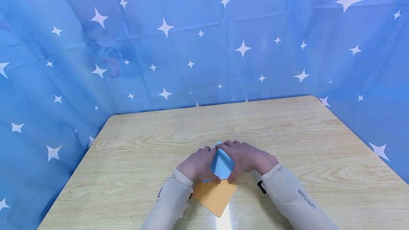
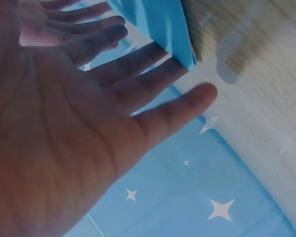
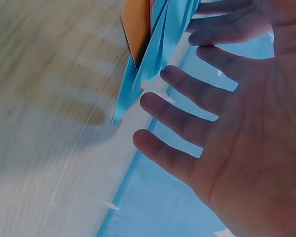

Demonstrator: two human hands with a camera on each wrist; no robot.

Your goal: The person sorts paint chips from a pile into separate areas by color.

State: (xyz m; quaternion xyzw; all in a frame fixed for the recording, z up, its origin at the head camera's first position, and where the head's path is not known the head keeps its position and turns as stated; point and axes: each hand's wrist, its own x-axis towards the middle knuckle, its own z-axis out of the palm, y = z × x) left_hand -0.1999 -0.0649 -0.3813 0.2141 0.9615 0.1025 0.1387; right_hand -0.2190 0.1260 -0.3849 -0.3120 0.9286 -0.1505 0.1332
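Note:
A folded piece of blue and orange paper (image 1: 222,164) is between my two hands in the head view. Its orange part (image 1: 217,198) comes to a point toward me, below the thumbs. My left hand (image 1: 202,162) holds the left side, its thumb near the line where blue meets orange. On the other side my right hand (image 1: 247,157) holds the paper with thumb and forefinger arched around the blue part. Several layers of the paper (image 3: 160,52) spread apart in the right wrist view. The outer fingers of both hands are stretched out; some fingertips are hidden by the paper.
A light wood-grain table (image 1: 143,148) lies under the hands. Behind and beside it hangs a blue curtain (image 1: 198,45) with white stars. Pale sleeves (image 1: 169,198) cover both forearms, and a dark band (image 1: 261,186) shows at the right wrist.

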